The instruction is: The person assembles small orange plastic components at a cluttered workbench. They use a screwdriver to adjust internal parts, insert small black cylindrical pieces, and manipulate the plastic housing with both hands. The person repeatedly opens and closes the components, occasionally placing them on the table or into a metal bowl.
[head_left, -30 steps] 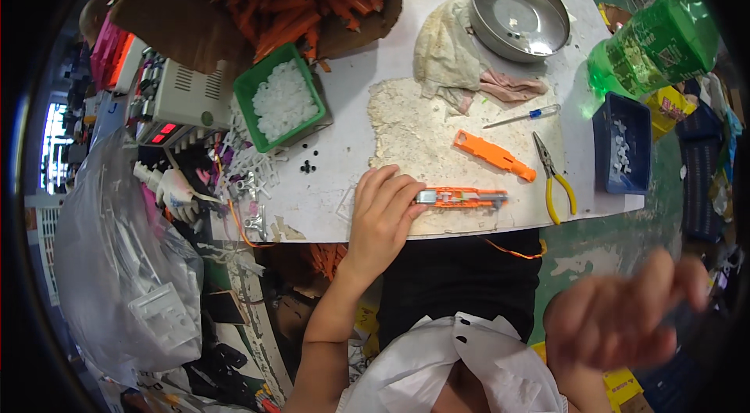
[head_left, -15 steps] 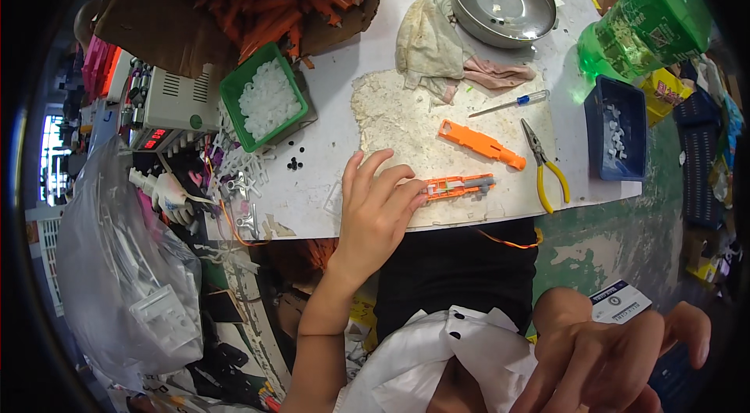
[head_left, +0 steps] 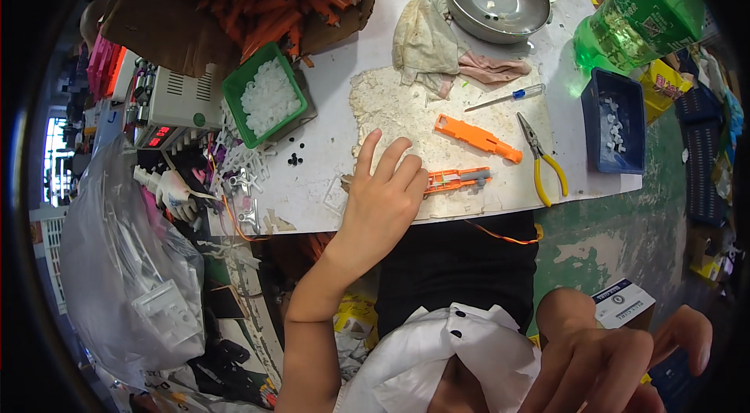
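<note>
An orange plastic half-shell (head_left: 447,182) with a grey rod-like part and small pieces inside lies open side up on the worn mat. My left hand (head_left: 381,198) covers its left end; the index finger bends down at that end, the thumb is hidden, and the other fingers stretch forward. A second orange shell (head_left: 478,139) lies just beyond, apart from the hand. Yellow-handled pliers (head_left: 542,163) and a blue-handled screwdriver (head_left: 506,98) lie to the right. Close to the camera at lower right, my right hand (head_left: 598,358) is raised off the table, fingers apart and curved, with nothing visible in it.
A green tray (head_left: 289,120) of white pieces stands at left, before a cardboard box (head_left: 168,14) of orange parts. Behind the mat are a cloth (head_left: 426,42) and a metal pan (head_left: 539,22). A blue bin (head_left: 625,159) and green bottle (head_left: 648,18) stand right.
My left hand has turned over the shell's end, hiding the thumb, and its outer fingers have spread forward. My right hand stays raised in nearly the same place. The whole view has shifted slightly.
</note>
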A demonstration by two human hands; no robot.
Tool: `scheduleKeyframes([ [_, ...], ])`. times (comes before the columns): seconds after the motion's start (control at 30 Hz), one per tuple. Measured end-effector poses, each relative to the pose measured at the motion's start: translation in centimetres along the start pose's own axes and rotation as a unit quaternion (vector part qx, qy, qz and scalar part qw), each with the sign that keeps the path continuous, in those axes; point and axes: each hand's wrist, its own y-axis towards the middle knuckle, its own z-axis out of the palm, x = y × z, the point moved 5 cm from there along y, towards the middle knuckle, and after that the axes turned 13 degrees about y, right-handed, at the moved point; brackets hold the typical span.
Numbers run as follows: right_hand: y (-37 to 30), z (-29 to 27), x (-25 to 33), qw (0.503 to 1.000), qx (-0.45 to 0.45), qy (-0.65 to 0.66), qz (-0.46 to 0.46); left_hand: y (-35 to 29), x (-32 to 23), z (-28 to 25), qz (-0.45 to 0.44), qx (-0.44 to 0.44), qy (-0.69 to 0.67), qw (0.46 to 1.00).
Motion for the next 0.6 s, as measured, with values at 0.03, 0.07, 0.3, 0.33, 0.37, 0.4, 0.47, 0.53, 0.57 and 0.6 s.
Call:
scheduleKeyframes([
  [0.03,-0.9,0.3,-0.6,0.996,-0.049,0.005,-0.078,0.0,0.0,0.1,0.003,-0.003,-0.002,1.0],
  [0.07,-1.9,0.7,-1.1,0.983,-0.097,0.01,-0.155,0.1,-0.1,0.1,0.006,-0.006,-0.005,1.0],
  [0.3,-0.5,0.6,0.5,0.981,-0.162,-0.097,0.046,-0.3,0.1,0.4,0.0,-0.021,-0.015,1.0],
  [0.33,-0.6,1.3,0.3,0.97,-0.223,-0.098,0.01,-0.3,0.1,0.4,0.001,-0.024,-0.016,1.0],
  [0.37,-0.9,1.9,0.0,0.954,-0.282,-0.099,-0.026,-0.3,0.1,0.4,0.002,-0.026,-0.018,1.0],
  [0.4,-1.2,2.2,-0.2,0.933,-0.341,-0.1,-0.062,-0.3,0.2,0.5,0.002,-0.02,-0.017,1.0],
  [0.47,-1.1,1.4,0.0,0.93,-0.331,-0.141,-0.073,-0.6,0.3,0.6,0.001,-0.008,-0.016,1.0],
  [0.53,-0.6,-3.2,1.2,0.956,-0.192,-0.218,-0.027,-0.3,0.2,0.5,0.008,-0.015,-0.022,1.0],
  [0.57,-0.4,-4.7,2.0,0.914,-0.136,-0.383,0.014,-0.2,0.2,0.1,0.008,-0.019,-0.024,1.0],
  [0.6,-0.6,-7.1,2.4,0.847,-0.07,-0.525,0.042,-0.7,0.4,0.2,-0.001,-0.012,-0.021,1.0],
])
